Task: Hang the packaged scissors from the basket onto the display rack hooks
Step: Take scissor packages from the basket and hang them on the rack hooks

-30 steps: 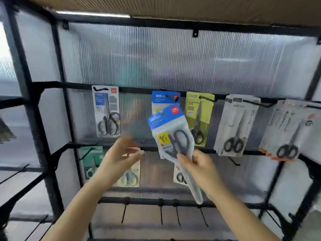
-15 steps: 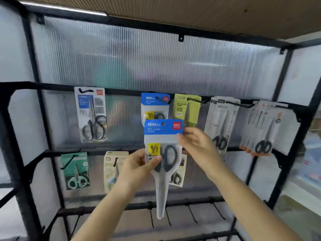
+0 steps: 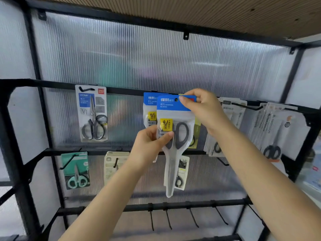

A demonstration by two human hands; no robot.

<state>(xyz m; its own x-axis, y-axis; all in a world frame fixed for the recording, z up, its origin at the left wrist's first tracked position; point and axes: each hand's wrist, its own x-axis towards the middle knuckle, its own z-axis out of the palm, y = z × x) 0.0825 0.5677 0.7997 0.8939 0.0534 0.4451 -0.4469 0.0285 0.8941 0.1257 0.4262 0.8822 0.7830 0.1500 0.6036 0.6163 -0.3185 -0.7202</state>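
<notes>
From my head camera: my right hand (image 3: 203, 110) pinches the blue top edge of the scissors pack (image 3: 175, 136), thumb and fingers curled over it beside the hang hole. My left hand (image 3: 150, 145) grips the pack's left side, thumb pressed just under the yellow sticker. The pack hangs upright in front of matching blue packs (image 3: 150, 108) on the display rack (image 3: 43, 150)

One head-worn wide-angle view faces forward and slightly up at the rack (image 3: 111, 89), close enough for both hands (image 3: 205, 110) to reach it; the ceiling (image 3: 208, 13) fills the top edge.
</notes>
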